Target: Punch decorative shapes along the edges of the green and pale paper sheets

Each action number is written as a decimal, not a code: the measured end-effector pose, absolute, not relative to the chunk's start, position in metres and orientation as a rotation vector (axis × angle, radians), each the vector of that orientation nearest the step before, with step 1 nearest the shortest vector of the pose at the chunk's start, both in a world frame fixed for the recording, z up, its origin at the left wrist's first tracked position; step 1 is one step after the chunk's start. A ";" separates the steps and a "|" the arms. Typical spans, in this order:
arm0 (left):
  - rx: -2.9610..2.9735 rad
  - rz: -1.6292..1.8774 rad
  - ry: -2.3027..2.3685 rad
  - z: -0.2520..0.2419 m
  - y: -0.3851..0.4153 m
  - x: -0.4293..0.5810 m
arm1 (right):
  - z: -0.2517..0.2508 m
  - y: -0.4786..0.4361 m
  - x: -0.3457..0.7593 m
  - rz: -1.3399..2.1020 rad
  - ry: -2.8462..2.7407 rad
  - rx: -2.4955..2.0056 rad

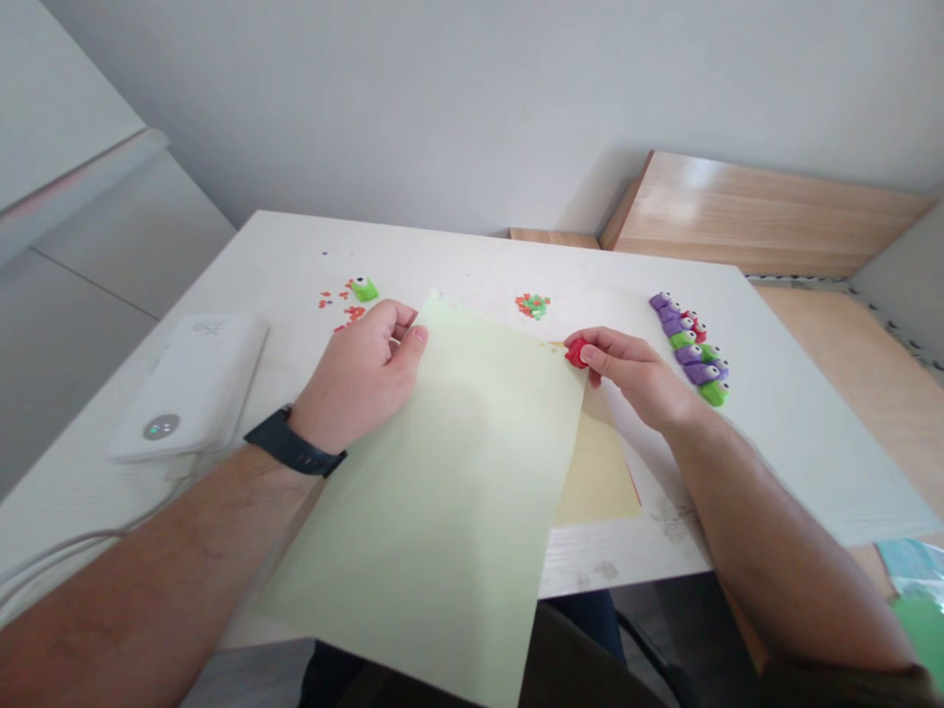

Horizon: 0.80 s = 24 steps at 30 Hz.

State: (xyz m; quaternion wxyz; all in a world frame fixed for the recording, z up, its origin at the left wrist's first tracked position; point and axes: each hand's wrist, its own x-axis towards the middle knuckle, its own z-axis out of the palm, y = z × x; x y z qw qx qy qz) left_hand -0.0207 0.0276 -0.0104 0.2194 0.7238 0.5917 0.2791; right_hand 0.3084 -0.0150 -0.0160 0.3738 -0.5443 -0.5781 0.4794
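Note:
My left hand is closed on the upper left edge of a pale green sheet of paper, thumb on top. The sheet slants down toward me and past the table's front edge. At its upper right corner my right hand pinches a small red piece, its exact kind unclear. The red piece touches or overlaps the paper's corner; I cannot tell whether the fingers also grip the sheet. Partly hidden beneath the green sheet lies a yellowish sheet on the table.
To the right stand rows of small purple, green and red pieces with googly eyes. A green piece with an eye lies at left beside orange bits. Orange and green bits form a pile. A white power bank trails cables.

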 end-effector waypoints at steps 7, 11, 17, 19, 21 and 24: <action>2.013 0.763 1.626 -0.011 0.027 -0.021 | -0.014 -0.016 0.305 1.239 -1.461 -1.421; 2.030 0.768 1.617 -0.013 0.028 -0.022 | -0.014 -0.016 0.305 1.245 -1.469 -1.434; 2.023 0.775 1.626 -0.013 0.028 -0.022 | -0.014 -0.016 0.307 1.225 -1.496 -1.400; 2.021 0.783 1.619 -0.012 0.028 -0.021 | -0.013 -0.016 0.307 1.234 -1.491 -1.395; 2.020 0.782 1.611 -0.012 0.028 -0.021 | -0.013 -0.016 0.307 1.238 -1.486 -1.405; 2.012 0.779 1.613 -0.013 0.028 -0.021 | -0.012 -0.016 0.306 1.232 -1.475 -1.423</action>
